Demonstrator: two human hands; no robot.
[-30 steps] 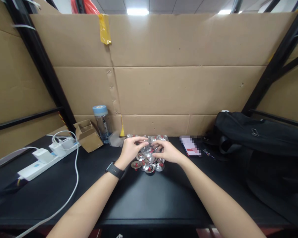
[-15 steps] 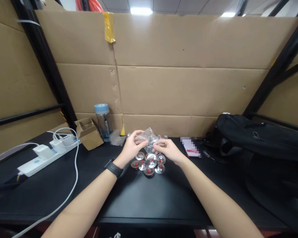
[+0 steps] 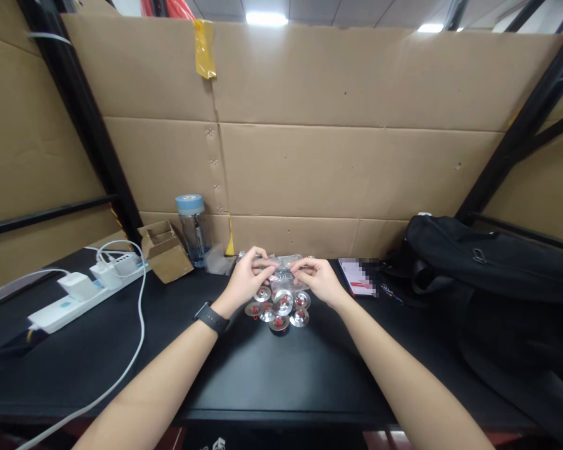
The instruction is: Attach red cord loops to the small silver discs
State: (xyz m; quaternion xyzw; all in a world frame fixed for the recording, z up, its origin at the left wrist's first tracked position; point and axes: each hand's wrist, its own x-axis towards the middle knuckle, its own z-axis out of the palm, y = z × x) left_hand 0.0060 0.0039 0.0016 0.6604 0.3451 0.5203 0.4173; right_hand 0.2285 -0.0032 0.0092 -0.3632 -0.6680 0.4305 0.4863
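Observation:
My left hand (image 3: 246,276) and my right hand (image 3: 316,278) are both pinched on a small clear plastic bag (image 3: 282,270), held between them just above the black table (image 3: 272,369). The bag is stretched flat from one hand to the other. Right beneath it lies a cluster of several shiny round metal discs with red centres (image 3: 279,307). A black watch sits on my left wrist (image 3: 211,317).
A blue-capped clear bottle (image 3: 192,228) and an open small cardboard box (image 3: 165,251) stand at the back left. A white power strip with chargers and cable (image 3: 82,290) lies far left. A black bag (image 3: 488,262) fills the right side. Cardboard walls surround the table.
My hands rose from the disc pile with the plastic bag, and now pull it flat between them. The view shifted slightly.

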